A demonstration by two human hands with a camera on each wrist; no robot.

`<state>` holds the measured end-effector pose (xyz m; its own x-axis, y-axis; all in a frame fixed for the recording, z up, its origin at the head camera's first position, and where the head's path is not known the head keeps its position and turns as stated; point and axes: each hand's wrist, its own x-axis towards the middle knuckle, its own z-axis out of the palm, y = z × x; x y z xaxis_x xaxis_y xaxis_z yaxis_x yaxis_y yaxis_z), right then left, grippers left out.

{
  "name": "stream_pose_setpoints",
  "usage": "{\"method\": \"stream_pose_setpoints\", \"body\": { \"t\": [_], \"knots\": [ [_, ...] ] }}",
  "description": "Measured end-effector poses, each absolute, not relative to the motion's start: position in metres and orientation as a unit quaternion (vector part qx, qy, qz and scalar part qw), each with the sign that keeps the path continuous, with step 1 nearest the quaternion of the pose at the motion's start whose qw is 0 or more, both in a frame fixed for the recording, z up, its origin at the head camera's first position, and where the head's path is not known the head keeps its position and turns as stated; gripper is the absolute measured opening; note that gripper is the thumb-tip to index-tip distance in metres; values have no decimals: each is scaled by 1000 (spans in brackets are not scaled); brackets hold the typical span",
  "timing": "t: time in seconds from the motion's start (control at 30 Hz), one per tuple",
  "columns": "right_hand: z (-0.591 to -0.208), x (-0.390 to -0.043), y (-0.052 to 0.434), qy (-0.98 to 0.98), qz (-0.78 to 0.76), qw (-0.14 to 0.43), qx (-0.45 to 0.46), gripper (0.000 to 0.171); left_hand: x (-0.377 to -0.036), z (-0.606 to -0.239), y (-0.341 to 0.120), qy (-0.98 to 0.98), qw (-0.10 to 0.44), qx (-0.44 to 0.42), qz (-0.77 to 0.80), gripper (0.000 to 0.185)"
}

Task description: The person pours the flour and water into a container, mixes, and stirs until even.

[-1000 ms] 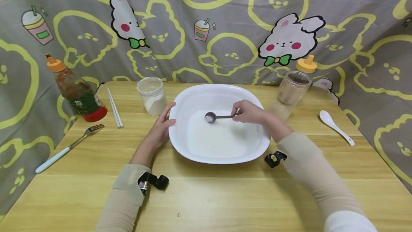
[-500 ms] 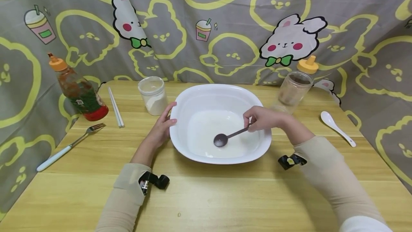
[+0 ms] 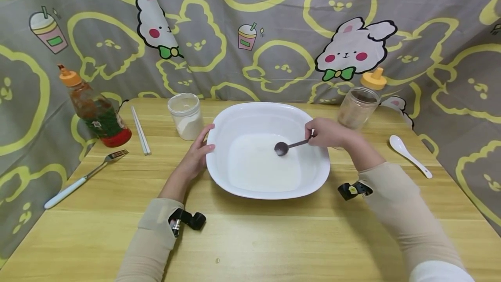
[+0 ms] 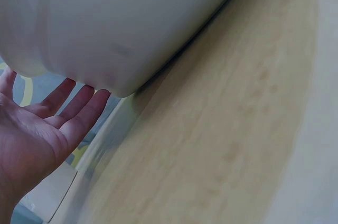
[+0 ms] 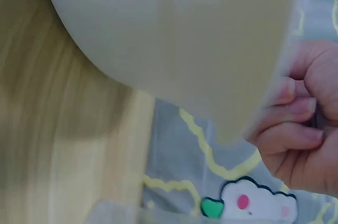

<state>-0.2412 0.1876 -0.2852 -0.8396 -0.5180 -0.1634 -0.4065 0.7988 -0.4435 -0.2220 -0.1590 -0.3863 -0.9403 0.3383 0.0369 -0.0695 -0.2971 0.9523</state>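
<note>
While right hand (image 3: 326,133) pinches spoon (image 3: 287,146) over bowl (image 3: 235,116); left hand (image 3: 195,153) flat on rim

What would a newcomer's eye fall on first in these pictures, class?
The big white dish at the middle of the wooden table, with white liquid pooled in it. The right hand holds a small dark spoon over the liquid, while the left hand rests against the dish's left rim. Behind, a grey curtain with cartoon rabbits fills the background.
</note>
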Motion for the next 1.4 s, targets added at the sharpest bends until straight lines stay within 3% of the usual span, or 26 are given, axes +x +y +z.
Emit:
{"method": "stream_pose_setpoints", "body": {
  "t": [0.13, 0.33, 0.53, 0.73, 1.1, 1.4],
  "knots": [
    [-302, -251, 174, 929, -247, 135, -240, 5, -222, -387, -159, 577, 131, 117, 798, 59],
    [-320, -256, 148, 891, -338, 180, -245, 6, -222, -386, -159, 582, 130, 112, 795, 59],
    [-322, -244, 138, 857, -352, 248, -282, 5, -222, -386, -159, 584, 130, 111, 794, 60],
    [-309, -229, 155, 852, -301, 271, -331, 6, -221, -385, -158, 579, 128, 115, 797, 59],
    [-273, -224, 193, 911, -179, 209, -307, 13, -221, -386, -160, 578, 127, 121, 797, 59],
    [-279, -242, 193, 940, -179, 151, -249, 10, -222, -386, -161, 580, 128, 117, 796, 58]
  ]
}}
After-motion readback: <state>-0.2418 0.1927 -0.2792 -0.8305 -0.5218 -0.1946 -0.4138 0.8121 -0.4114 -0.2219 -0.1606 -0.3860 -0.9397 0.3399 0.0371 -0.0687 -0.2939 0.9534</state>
